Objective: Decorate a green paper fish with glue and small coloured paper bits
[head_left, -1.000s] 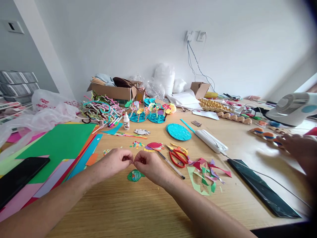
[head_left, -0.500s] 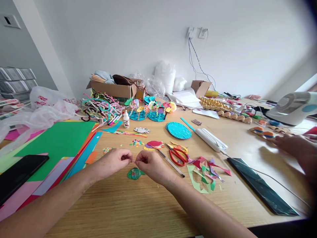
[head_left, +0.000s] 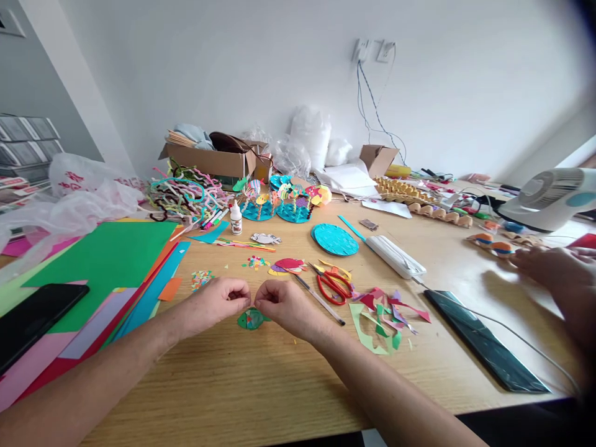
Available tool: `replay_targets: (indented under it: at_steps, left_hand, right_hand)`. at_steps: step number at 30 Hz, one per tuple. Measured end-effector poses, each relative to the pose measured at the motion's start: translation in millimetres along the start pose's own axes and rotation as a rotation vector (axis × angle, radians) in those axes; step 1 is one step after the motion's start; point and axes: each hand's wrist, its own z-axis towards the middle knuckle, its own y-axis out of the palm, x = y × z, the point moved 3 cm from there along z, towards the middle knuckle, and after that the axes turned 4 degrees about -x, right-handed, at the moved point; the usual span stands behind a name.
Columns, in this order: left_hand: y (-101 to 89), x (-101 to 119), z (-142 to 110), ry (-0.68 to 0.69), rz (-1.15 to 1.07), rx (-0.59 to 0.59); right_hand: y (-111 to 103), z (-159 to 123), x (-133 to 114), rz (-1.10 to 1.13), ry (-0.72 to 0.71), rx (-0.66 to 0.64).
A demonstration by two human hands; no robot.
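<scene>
My left hand (head_left: 226, 302) and my right hand (head_left: 284, 305) face each other over the table, fingertips pinched and almost touching. Whatever lies between the fingers is too small to make out. Just below them a green paper fish (head_left: 251, 319) with coloured bits on it lies on the wood. Small piles of paper confetti, one (head_left: 202, 279) beside my left hand and another (head_left: 256, 262) behind both hands, are close by. Past my right hand are a pen (head_left: 321, 300), red-handled scissors (head_left: 333, 287) and a stack of coloured paper cutouts (head_left: 289, 267).
Coloured paper sheets (head_left: 112, 251) and a black phone (head_left: 41, 316) cover the left. Paper scraps (head_left: 379, 323), a power strip (head_left: 395, 256) and a dark glossy slab (head_left: 484, 338) lie to the right. A glue bottle (head_left: 236, 219) stands behind. Another person's hand (head_left: 542, 267) rests at far right.
My hands stay pinched together and now sit slightly nearer the green fish, covering its upper edge. The view has shifted a little; the other person's hand remains at the right.
</scene>
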Motion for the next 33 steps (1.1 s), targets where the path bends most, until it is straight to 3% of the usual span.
replay_targets:
  at_steps: [11,20,33]
  left_hand:
    - [29.2,-20.6,-20.7,0.23,0.182,0.182]
    - [37.5,-24.5,-26.4,0.386,0.273,0.282]
    - [37.5,-22.1,-29.7,0.415,0.321,0.297]
  right_hand:
    - [1.8,-14.6,3.2,-0.189,0.118,-0.022]
    - [17.0,-16.3,4.7,-0.326,0.172,0.054]
    - [26.6,-14.1,10.7,-0.459,0.202,0.1]
